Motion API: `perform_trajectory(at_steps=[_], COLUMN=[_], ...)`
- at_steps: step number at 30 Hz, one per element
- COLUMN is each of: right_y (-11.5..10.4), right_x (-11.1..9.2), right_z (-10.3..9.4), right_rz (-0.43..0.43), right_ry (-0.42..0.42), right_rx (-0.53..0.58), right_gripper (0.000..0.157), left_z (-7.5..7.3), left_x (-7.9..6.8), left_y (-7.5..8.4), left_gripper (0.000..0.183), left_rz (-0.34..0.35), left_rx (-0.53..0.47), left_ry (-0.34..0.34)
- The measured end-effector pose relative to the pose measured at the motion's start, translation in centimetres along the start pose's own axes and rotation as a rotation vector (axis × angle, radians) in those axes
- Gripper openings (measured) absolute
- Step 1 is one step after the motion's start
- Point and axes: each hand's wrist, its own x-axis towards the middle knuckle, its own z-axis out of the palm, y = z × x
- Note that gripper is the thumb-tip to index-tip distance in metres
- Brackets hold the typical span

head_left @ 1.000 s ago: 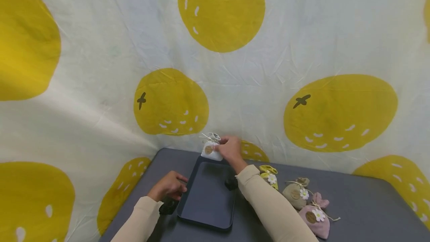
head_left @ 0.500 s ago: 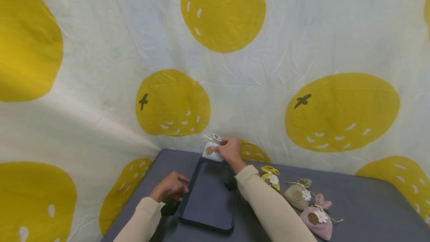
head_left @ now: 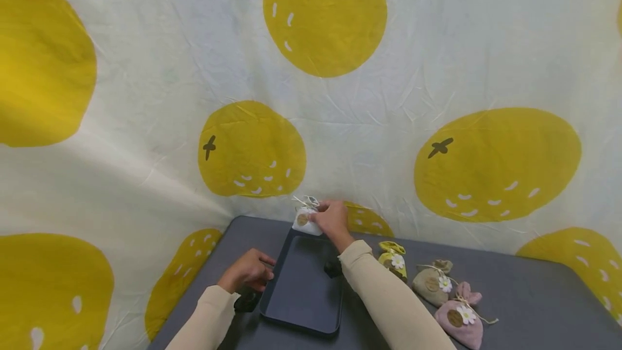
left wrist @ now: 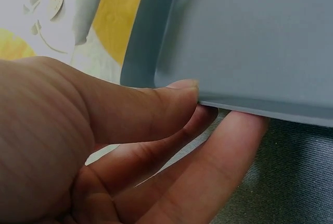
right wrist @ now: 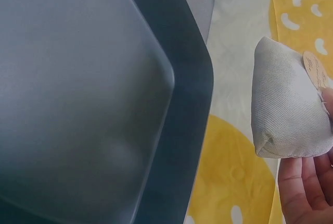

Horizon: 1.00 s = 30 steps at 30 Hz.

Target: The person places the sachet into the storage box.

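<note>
My right hand grips a small white drawstring pouch with a round brown tag. It holds the pouch at the far end of a dark grey tray. The right wrist view has the pouch's woven base apart from the tray's rim, fingers under and beside it. On the tray's left side, my left hand pinches the rim. There the thumb lies at the rim's top and fingertips touch its outer side.
To the right of my right sleeve lie a yellow pouch, a tan pouch and a pink pouch with daisies, on a dark grey table. A white cloth printed with yellow fruit hangs behind the table.
The head view drifts slightly, shifting the scene a little to the right. Both hands keep their holds, and the white pouch stays at the tray's far end.
</note>
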Motion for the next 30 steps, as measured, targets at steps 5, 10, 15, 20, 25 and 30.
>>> perform_trajectory(at_steps=[5,10,15,20,25,30], right_y=[0.0,0.2,0.4,0.5,0.7,0.9], right_x=[-0.1,-0.2,-0.2,-0.3,-0.3,-0.4], right_z=[0.1,0.2,0.4,0.7,1.0,1.4], right_rz=[0.006,0.014,0.012,0.015,0.013,-0.018], right_ry=[-0.011,-0.012,-0.014,-0.014,-0.022,-0.019], right_rx=[-0.002,-0.001,-0.015,-0.030,-0.036,-0.052], right_gripper=[0.029,0.030,0.031,0.030,0.028,0.025], left_z=[0.0,0.0,0.0,0.0,-0.1,-0.1], left_x=[0.1,0.2,0.1,0.0,0.3,0.4], left_y=[-0.1,-0.2,-0.3,-0.3,-0.4,-0.5], left_gripper=[0.036,0.037,0.038,0.037,0.036,0.037], left_rz=[-0.001,0.002,0.011,0.013,0.018,0.014], left_rx=[-0.003,-0.013,-0.019,-0.021,-0.023,-0.014], left_ry=[-0.011,-0.018,-0.014,-0.013,-0.011,-0.016])
